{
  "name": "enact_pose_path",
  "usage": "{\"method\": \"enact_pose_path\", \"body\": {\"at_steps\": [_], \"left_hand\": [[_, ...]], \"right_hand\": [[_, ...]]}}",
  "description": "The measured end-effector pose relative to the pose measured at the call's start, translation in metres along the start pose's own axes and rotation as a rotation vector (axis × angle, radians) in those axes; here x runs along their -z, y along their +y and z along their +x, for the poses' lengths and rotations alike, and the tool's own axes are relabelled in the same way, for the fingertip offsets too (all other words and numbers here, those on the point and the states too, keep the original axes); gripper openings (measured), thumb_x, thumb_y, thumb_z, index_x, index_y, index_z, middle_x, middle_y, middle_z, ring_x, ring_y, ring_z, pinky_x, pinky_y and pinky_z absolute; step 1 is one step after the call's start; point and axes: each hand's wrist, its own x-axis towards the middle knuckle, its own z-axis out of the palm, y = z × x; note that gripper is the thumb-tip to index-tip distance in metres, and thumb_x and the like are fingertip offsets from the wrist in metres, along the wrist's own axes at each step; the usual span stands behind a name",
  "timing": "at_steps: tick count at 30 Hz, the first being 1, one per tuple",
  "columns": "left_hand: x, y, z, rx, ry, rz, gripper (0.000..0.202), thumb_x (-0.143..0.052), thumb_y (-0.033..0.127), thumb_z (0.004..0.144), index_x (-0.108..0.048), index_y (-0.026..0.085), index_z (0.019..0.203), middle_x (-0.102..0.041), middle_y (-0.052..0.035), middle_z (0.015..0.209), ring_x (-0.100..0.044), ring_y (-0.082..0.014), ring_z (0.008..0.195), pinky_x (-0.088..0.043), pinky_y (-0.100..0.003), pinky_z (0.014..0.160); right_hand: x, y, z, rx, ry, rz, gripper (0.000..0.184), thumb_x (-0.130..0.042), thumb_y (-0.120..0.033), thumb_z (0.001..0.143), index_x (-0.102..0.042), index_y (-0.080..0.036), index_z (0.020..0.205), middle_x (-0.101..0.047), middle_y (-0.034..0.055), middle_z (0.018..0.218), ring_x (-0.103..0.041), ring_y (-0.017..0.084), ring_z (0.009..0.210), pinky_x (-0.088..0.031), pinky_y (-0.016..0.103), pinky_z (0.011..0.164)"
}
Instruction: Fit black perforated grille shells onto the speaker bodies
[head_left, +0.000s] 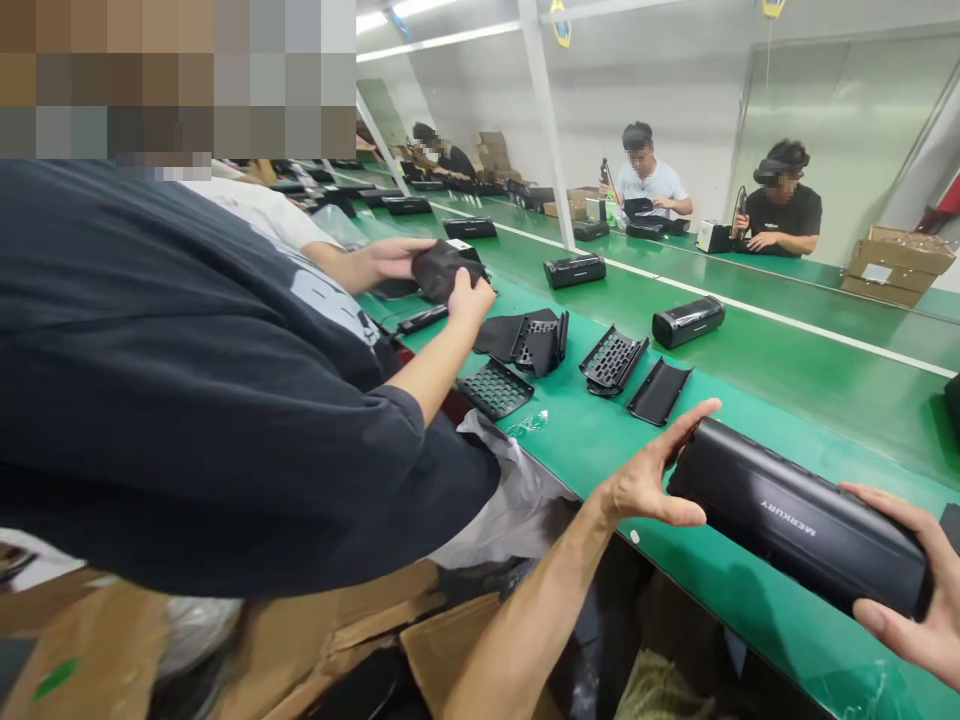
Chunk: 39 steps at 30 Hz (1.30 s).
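Observation:
A black speaker (795,515) with upside-down MERKURY lettering is held over the front edge of the green bench. My left hand (652,480) is closed around its left end, thumb below and fingers above. At the other end, my right hand (919,570) grips it with the thumb underneath. Part of that hand is cut off by the frame's right side. Beyond my left hand lie a plain black curved panel (660,391) and some black perforated grilles (613,358).
Close on my left, a person in a dark shirt (225,400) handles a black piece (442,272). Finished-looking speakers (688,321) sit along the green conveyor belt (825,370). Several people work across it. Cardboard (360,620) lies below the bench; an open carton (896,265) stands far right.

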Motion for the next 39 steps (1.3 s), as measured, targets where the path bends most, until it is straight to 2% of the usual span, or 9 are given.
{"method": "enact_pose_path", "body": {"at_steps": [5, 9, 13, 16, 22, 27, 31, 34, 39], "left_hand": [[-0.009, 0.000, 0.002, 0.020, 0.039, 0.059, 0.099, -0.097, 0.038, 0.061, -0.057, 0.024, 0.151, -0.067, -0.0098, 0.130, -0.065, -0.0307, 0.109, -0.053, -0.037, 0.095], [-0.026, -0.031, -0.007, -0.031, 0.208, -0.114, 0.094, -0.095, 0.040, 0.058, -0.061, 0.027, 0.145, -0.065, -0.0080, 0.136, -0.063, -0.0318, 0.115, -0.052, -0.039, 0.099], [-0.075, -0.075, -0.013, -0.025, 0.380, -0.526, 0.092, -0.083, 0.051, 0.069, -0.052, 0.030, 0.154, -0.067, -0.0088, 0.142, -0.062, -0.0372, 0.129, -0.044, -0.055, 0.116], [-0.103, -0.094, -0.015, 0.090, 0.293, -0.681, 0.096, -0.075, 0.066, 0.075, -0.046, 0.031, 0.160, -0.055, -0.0109, 0.161, -0.047, -0.0438, 0.149, -0.033, -0.063, 0.125], [-0.067, -0.049, -0.009, 0.028, 0.334, -0.097, 0.125, -0.091, 0.067, 0.067, -0.026, 0.038, 0.169, -0.016, -0.0121, 0.181, -0.026, -0.0460, 0.161, -0.044, -0.055, 0.120], [-0.064, -0.030, 0.006, 0.081, 0.243, 0.129, 0.118, -0.095, 0.057, 0.064, -0.038, 0.027, 0.163, -0.047, -0.0148, 0.162, -0.055, -0.0395, 0.139, -0.052, -0.043, 0.111], [-0.066, -0.042, -0.005, 0.019, 0.334, 0.082, 0.101, -0.089, 0.054, 0.067, -0.047, 0.025, 0.154, -0.060, -0.0106, 0.143, -0.063, -0.0317, 0.121, -0.054, -0.038, 0.102], [-0.060, -0.041, -0.014, 0.005, 0.315, 0.089, 0.092, -0.086, 0.050, 0.070, -0.049, 0.026, 0.151, -0.064, -0.0072, 0.132, -0.063, -0.0278, 0.112, -0.053, -0.036, 0.100], [-0.057, -0.035, -0.013, 0.019, 0.254, 0.103, 0.089, -0.084, 0.050, 0.070, -0.049, 0.026, 0.149, -0.068, -0.0042, 0.112, -0.065, -0.0250, 0.097, -0.055, -0.034, 0.086]], "right_hand": [[0.015, -0.004, 0.014, -0.121, -0.153, 0.124, 0.071, -0.077, -0.064, 0.086, -0.054, -0.034, 0.146, -0.063, 0.0104, 0.148, -0.067, 0.039, 0.125, -0.058, 0.044, 0.100], [0.018, 0.005, 0.015, -0.227, -0.183, 0.338, 0.090, -0.073, -0.077, 0.084, -0.041, -0.040, 0.159, -0.058, 0.0117, 0.155, -0.066, 0.040, 0.129, -0.062, 0.043, 0.094], [-0.032, 0.010, -0.001, -0.175, -0.012, 0.551, 0.125, -0.062, -0.097, 0.075, -0.004, -0.043, 0.172, -0.038, 0.0129, 0.172, -0.051, 0.046, 0.147, -0.056, 0.057, 0.107], [-0.064, 0.005, 0.002, -0.175, -0.062, 0.365, 0.109, -0.074, -0.082, 0.079, -0.035, -0.029, 0.166, -0.061, 0.0173, 0.152, -0.058, 0.047, 0.139, -0.051, 0.061, 0.112], [-0.007, -0.013, 0.041, 0.073, -0.017, -0.093, 0.100, -0.082, -0.032, 0.080, -0.033, -0.031, 0.168, -0.062, 0.0156, 0.144, -0.062, 0.041, 0.127, -0.050, 0.059, 0.107], [0.012, -0.024, 0.058, 0.361, -0.209, -0.587, 0.096, -0.081, -0.018, 0.074, -0.046, -0.023, 0.163, -0.062, 0.0215, 0.135, -0.061, 0.043, 0.118, -0.049, 0.063, 0.099], [0.019, -0.003, 0.041, 0.207, -0.193, -0.327, 0.110, -0.089, -0.047, 0.080, -0.027, -0.034, 0.170, -0.046, 0.0171, 0.163, -0.044, 0.045, 0.148, -0.041, 0.064, 0.116], [0.022, 0.018, 0.017, -0.008, -0.168, 0.021, 0.104, -0.073, -0.072, 0.090, -0.017, -0.040, 0.172, -0.035, 0.0129, 0.174, -0.038, 0.041, 0.157, -0.043, 0.059, 0.119], [0.009, 0.018, -0.007, -0.146, -0.064, 0.257, 0.079, -0.074, -0.066, 0.091, -0.045, -0.037, 0.158, -0.053, 0.0092, 0.161, -0.052, 0.036, 0.147, -0.050, 0.044, 0.112]]}}
